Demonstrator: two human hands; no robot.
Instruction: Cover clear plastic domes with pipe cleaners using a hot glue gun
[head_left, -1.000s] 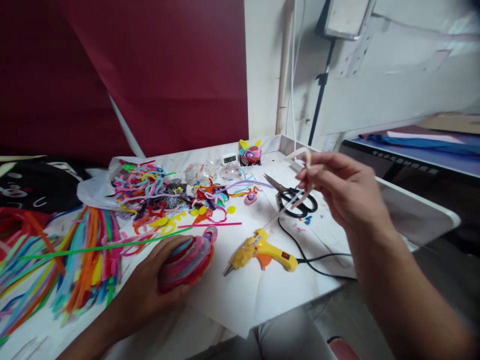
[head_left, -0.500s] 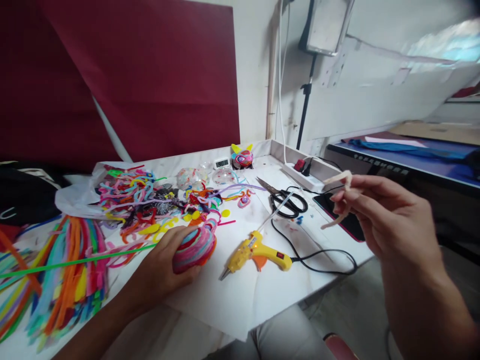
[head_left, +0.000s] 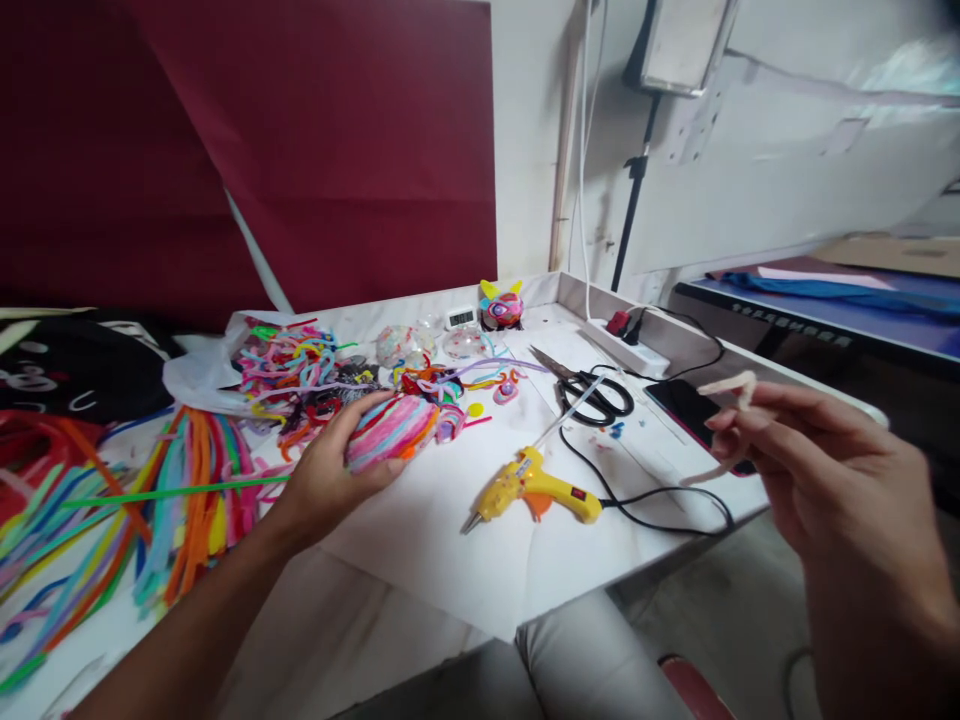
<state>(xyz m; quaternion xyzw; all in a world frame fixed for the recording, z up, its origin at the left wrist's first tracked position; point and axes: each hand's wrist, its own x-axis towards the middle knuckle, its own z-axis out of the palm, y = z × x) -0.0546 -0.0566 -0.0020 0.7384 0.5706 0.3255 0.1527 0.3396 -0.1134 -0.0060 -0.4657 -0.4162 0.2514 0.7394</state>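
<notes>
My left hand (head_left: 330, 470) is wrapped round a striped ball (head_left: 395, 432) covered in pink, blue, red and orange pipe cleaners, just above the table. Over the right side of the table, my right hand (head_left: 832, 460) pinches a bent cream pipe cleaner (head_left: 739, 388) between thumb and fingers; one end dangles below. Between the hands lies a yellow hot glue gun (head_left: 532, 487) on white paper, its nozzle pointing left and a glue stick out of its back. Behind it are black-handled scissors (head_left: 596, 398).
Loose pipe cleaners (head_left: 202, 490) spread over the left side, beside a plastic bag (head_left: 199, 380). A finished-looking decorated ball (head_left: 502, 308) with yellow ears stands at the back near a small timer (head_left: 460, 319). A power strip (head_left: 630, 348), a phone (head_left: 682, 410) and a looping black cord (head_left: 675, 530) are at right.
My left hand has lifted and turned the striped ball, showing more of its stripes. My right hand still holds the bent pipe cleaner. The whole view has shifted a little to the left.
</notes>
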